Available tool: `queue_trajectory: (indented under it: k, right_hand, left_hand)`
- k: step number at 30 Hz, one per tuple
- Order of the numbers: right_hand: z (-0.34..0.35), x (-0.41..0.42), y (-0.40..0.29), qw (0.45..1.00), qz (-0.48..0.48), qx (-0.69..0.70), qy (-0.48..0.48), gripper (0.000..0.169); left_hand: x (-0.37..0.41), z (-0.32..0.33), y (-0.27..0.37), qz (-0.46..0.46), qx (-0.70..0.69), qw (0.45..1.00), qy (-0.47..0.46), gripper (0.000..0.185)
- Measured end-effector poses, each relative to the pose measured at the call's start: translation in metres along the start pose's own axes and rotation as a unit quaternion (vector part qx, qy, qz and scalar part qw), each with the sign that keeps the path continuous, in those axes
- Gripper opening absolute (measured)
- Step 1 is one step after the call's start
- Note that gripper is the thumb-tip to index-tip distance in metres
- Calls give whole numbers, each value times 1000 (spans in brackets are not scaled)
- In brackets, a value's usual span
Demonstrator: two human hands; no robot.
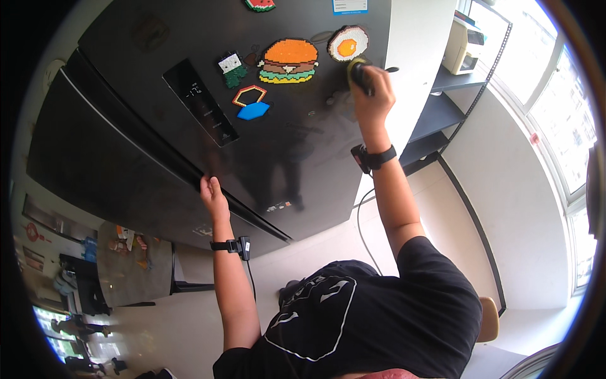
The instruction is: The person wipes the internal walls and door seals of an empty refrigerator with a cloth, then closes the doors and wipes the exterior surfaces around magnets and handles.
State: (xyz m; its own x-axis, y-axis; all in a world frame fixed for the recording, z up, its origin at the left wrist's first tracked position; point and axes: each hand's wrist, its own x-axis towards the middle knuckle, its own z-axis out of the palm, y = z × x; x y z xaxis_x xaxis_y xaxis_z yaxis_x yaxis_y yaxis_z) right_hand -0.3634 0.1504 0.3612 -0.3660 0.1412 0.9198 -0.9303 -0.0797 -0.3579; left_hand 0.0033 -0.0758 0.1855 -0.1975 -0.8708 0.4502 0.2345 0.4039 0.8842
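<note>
A dark double-door refrigerator (265,156) stands before me, with a lit display panel (201,102) on its door. My right hand (376,92) is closed around a black-handled tool with a yellowish-green rim (356,71), blurred, held against the door just below a fried-egg bead magnet (348,43). My left hand (215,196) touches the door edge at the black handle groove (189,170); its fingertips are partly hidden in the groove. Left of the tool are a burger bead magnet (289,61), a white and green magnet (232,68), a red-and-yellow outline magnet (249,94) and a blue magnet (253,111).
A metal shelf unit (438,116) with a cream appliance (464,47) stands at the right, beside the windows. At the lower left is a table (132,279) bearing small items. Cables run from both wrist straps. A wooden chair back (488,320) is behind my right shoulder.
</note>
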Motion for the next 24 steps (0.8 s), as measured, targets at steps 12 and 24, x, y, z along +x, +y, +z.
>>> queue_trajectory:
  k: [12, 24]
  right_hand:
    - [-9, -28, -7, 993, -51, -8, -107, 42]
    - [3, -35, -19, 996, -43, -1, -83, 44]
  left_hand:
    - [-4, 5, 5, -4, 11, 1000, 7, 41]
    - [-2, 4, 1, -6, 12, 1000, 18, 41]
